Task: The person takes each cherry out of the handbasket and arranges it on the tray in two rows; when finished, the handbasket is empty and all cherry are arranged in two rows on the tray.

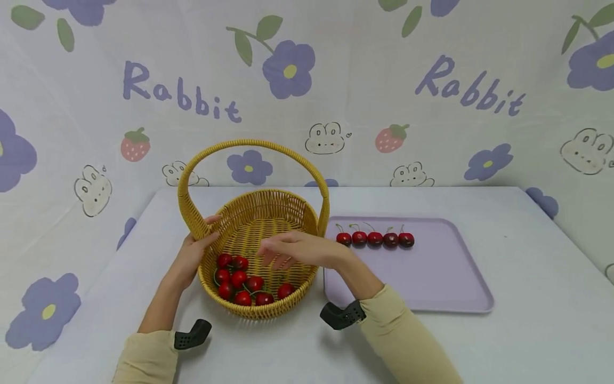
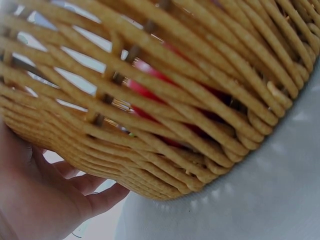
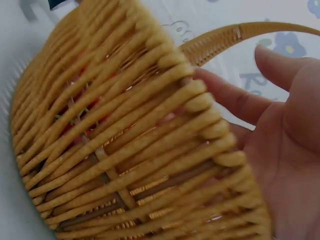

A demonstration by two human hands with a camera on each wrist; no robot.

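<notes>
A yellow wicker basket with a tall arched handle stands in front of me in the head view. Several dark red cherries with green stems lie gathered on its near and left side. My left hand grips the basket's left rim at the foot of the handle, thumb on the near side. In the left wrist view the left hand is against the woven wall. Over the basket's right half hovers my right hand, fingers loosely bent and nothing between them. The right wrist view shows that palm beyond the rim.
To the right of the basket lies a light purple tray. Along its far left edge, several cherries sit in a row, stems upward. A white cloth covers the table, and a printed curtain hangs behind it.
</notes>
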